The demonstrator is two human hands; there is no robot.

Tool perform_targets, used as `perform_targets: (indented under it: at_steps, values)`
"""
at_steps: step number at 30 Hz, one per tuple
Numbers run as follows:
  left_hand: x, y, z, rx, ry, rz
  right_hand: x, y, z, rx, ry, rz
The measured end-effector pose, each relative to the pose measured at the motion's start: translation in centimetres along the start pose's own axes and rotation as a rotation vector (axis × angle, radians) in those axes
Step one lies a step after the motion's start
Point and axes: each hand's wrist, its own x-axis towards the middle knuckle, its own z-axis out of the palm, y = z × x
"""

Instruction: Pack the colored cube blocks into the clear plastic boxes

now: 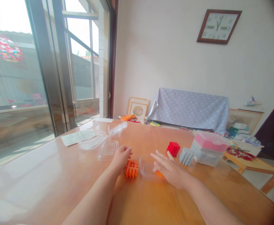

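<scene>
My left hand [121,157] is curled closed just behind an orange interlocking-block cube [131,169]. Whether its fingers hold anything is hidden. My right hand [168,168] has its fingers spread above a shallow clear plastic container [146,173]. Some orange pieces [159,173] show under that hand, in or at the container. Beyond the right fingers stand a red cube [173,149] and a grey cube [186,156], both built of similar small pieces.
Stacked boxes [210,148], pink above and grey below, stand right of the grey cube. Clear lids and containers [92,140] lie at the left back beside a paper sheet [68,139]. All rest on the wooden table [141,203]; a low stool [256,165] is at the right.
</scene>
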Motion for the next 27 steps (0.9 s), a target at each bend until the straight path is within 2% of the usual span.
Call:
perform_targets:
  at_steps: [8,13,15,24,27]
  values:
    - [0.2,-0.1,-0.1,-0.011,-0.002,0.014,0.0,1.4,-0.3,0.024,0.026,0.050]
    - [0.3,-0.2,-0.1,-0.012,0.003,0.014,0.1,2.9,-0.7,0.215,0.234,0.099]
    - [0.3,-0.2,-0.1,-0.007,-0.002,0.013,0.0,3.7,-1.1,0.268,0.266,0.137]
    - [0.4,-0.2,-0.2,-0.010,-0.025,0.039,-1.1,6.1,-1.3,0.140,0.299,0.160]
    - [0.5,-0.3,-0.2,0.008,-0.021,0.045,-2.1,6.4,-1.9,0.133,0.215,0.160]
